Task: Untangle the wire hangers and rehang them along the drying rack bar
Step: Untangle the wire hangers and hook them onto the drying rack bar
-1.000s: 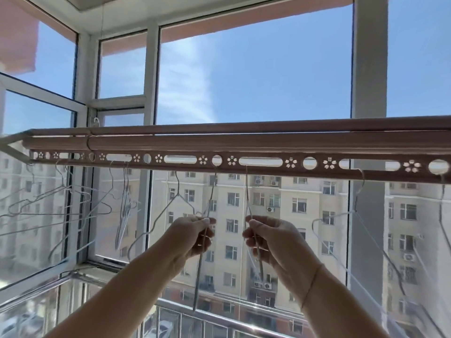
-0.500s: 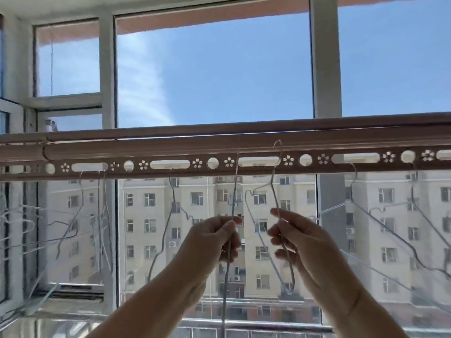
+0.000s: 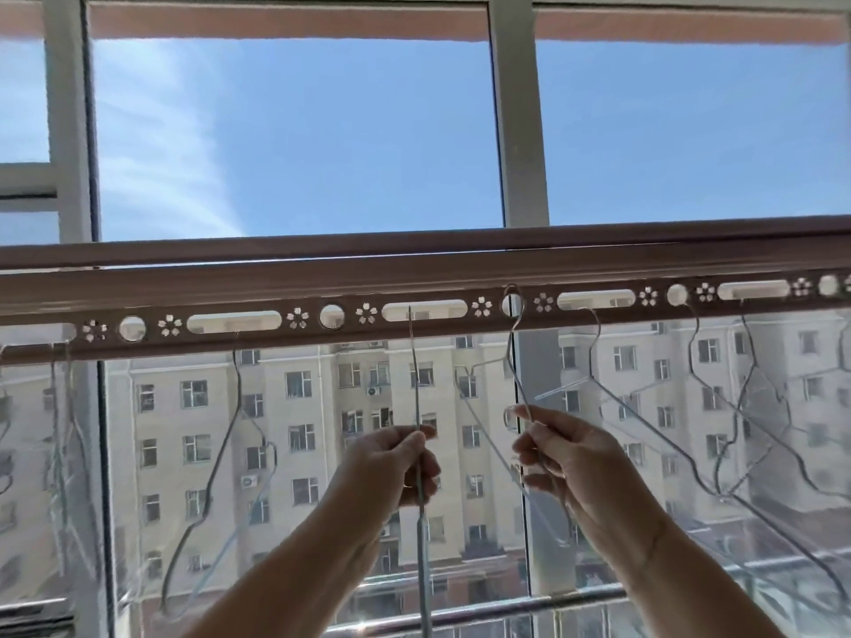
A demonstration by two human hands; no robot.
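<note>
Hands up beneath the drying rack bar point(image 3: 414, 280), and wire is gripped in both. The left hand point(image 3: 391, 467) is raised with thumb and forefinger pressed together on the first hanger point(image 3: 416, 384); the remaining fingers are curled in behind the wire. That hanger is seen edge-on, as one straight line: it is carried up from the pinch to a long slot in the bar directly above the hand, and down past the wrist to the bottom edge of the view. Whether its hook is seated in the slot cannot be told.

Just to the right, the right hand point(image 3: 566, 458) is held at the same height, apart from the left. The second hanger point(image 3: 509, 345) is pinched at its neck between thumb and fingertips, and its hook is looped through a round hole in the bar, just above that hand. Its shoulder wire is seen slanting down between the hands.

Left of the left hand, a loose hanger point(image 3: 229, 435) is hung from the bar, well apart from the fingers. Further left a blurred bunch of wire point(image 3: 60, 453) is made out; no count can be given. Right of the right hand, crossed hangers point(image 3: 718, 407) are hung overlapping from the bar. Beyond the hands, a window frame point(image 3: 520, 131) is seen, and an apartment block point(image 3: 322, 407) through its glass.
</note>
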